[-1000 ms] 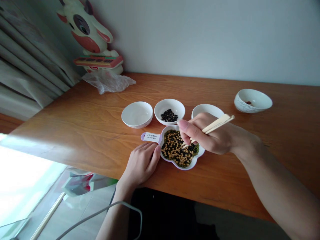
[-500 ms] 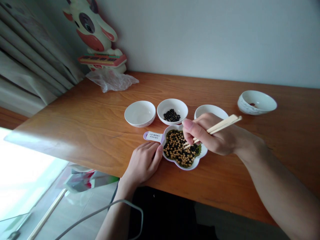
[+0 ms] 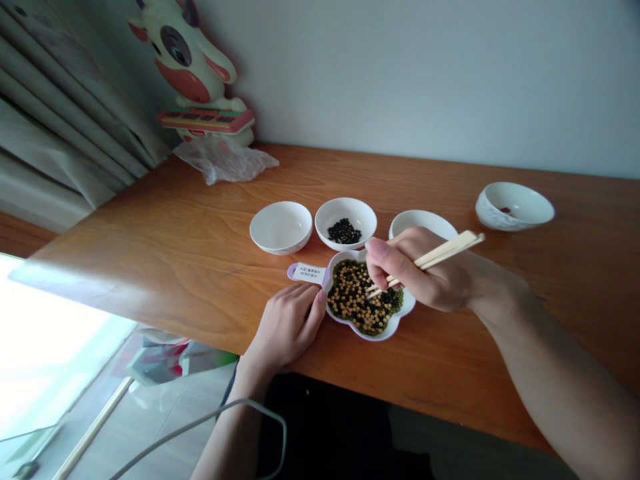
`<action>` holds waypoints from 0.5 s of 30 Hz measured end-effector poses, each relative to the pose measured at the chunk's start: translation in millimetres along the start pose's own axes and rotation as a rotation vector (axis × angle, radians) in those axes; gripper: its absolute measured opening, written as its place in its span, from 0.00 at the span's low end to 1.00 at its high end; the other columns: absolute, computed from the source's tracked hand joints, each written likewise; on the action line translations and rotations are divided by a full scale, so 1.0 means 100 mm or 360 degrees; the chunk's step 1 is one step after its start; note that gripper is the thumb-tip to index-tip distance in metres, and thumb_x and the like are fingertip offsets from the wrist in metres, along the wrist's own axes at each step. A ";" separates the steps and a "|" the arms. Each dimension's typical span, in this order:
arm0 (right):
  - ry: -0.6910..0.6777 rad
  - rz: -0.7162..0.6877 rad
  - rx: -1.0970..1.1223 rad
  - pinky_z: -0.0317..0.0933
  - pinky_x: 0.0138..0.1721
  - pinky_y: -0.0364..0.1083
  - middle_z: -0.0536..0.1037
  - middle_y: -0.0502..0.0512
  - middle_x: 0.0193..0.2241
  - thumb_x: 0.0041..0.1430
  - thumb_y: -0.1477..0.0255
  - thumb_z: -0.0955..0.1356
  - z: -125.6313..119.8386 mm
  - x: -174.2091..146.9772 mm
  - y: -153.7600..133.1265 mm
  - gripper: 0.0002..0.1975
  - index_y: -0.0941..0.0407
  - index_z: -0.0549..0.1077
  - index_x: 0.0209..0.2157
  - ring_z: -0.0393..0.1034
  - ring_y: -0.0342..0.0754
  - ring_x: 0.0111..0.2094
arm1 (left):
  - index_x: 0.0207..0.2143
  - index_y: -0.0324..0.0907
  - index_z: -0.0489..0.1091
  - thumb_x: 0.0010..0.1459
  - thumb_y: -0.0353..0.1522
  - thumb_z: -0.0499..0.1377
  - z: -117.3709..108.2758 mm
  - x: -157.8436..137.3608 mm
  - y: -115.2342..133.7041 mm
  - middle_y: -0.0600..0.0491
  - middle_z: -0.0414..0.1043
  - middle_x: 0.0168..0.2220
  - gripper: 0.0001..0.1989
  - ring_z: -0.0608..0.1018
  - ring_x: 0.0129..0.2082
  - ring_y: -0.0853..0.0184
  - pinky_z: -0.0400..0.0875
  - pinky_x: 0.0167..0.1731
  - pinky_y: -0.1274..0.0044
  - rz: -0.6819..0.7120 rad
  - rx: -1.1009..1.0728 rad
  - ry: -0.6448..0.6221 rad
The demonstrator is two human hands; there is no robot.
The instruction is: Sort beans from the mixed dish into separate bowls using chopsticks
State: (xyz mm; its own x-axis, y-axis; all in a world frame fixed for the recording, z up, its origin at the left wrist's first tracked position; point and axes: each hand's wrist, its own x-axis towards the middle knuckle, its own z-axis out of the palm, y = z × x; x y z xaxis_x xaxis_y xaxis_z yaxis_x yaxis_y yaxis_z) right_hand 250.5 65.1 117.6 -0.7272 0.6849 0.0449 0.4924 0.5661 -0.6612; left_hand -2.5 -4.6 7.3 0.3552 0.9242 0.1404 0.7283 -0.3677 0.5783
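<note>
My right hand [image 3: 420, 270] is closed round a pair of wooden chopsticks [image 3: 445, 252]. Their tips are down among the mixed beans [image 3: 357, 307], tan, black and green, in a white flower-shaped dish [image 3: 367, 333]. Whether a bean is pinched between the tips cannot be made out. My left hand [image 3: 290, 323] lies curled on the table, its thumb and fingertips against the dish's left rim, just below the labelled lilac handle [image 3: 307, 273]. Behind the dish stand a white bowl [image 3: 281, 227] with nothing visible inside, a bowl [image 3: 345, 207] of black beans [image 3: 344, 231], and another bowl [image 3: 423, 222] partly hidden by my right hand.
A larger white bowl [image 3: 515, 207] with something small and brown inside stands at the back right. A cow-shaped toy keyboard [image 3: 207, 120] and a crumpled plastic bag [image 3: 227, 160] sit at the back left. A grey cable [image 3: 200, 421] crosses my left forearm.
</note>
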 end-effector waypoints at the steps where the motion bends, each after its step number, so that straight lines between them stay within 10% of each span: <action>1: 0.0007 0.0002 -0.0006 0.57 0.31 0.46 0.77 0.52 0.21 0.78 0.54 0.52 0.00 0.00 0.00 0.35 0.58 0.75 0.26 0.67 0.42 0.23 | 0.31 0.45 0.59 0.76 0.36 0.46 0.00 0.00 0.00 0.53 0.69 0.31 0.17 0.71 0.32 0.64 0.65 0.38 0.71 -0.0001 -0.0001 -0.0001; 15: 0.0074 -0.0009 -0.0067 0.57 0.32 0.46 0.77 0.52 0.20 0.78 0.54 0.52 -0.02 0.01 -0.02 0.38 0.58 0.75 0.23 0.68 0.41 0.22 | 0.31 0.45 0.59 0.77 0.37 0.45 -0.01 0.00 0.00 0.52 0.69 0.31 0.18 0.72 0.33 0.63 0.64 0.39 0.71 -0.0016 0.0004 -0.0022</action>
State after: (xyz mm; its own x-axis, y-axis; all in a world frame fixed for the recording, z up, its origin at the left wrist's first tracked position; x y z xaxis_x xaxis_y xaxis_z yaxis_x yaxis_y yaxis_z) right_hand 250.1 65.4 120.9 -0.7076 0.7016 0.0838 0.5086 0.5881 -0.6289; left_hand -3.2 -4.2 7.5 0.3558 0.9263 0.1238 0.7331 -0.3588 0.5777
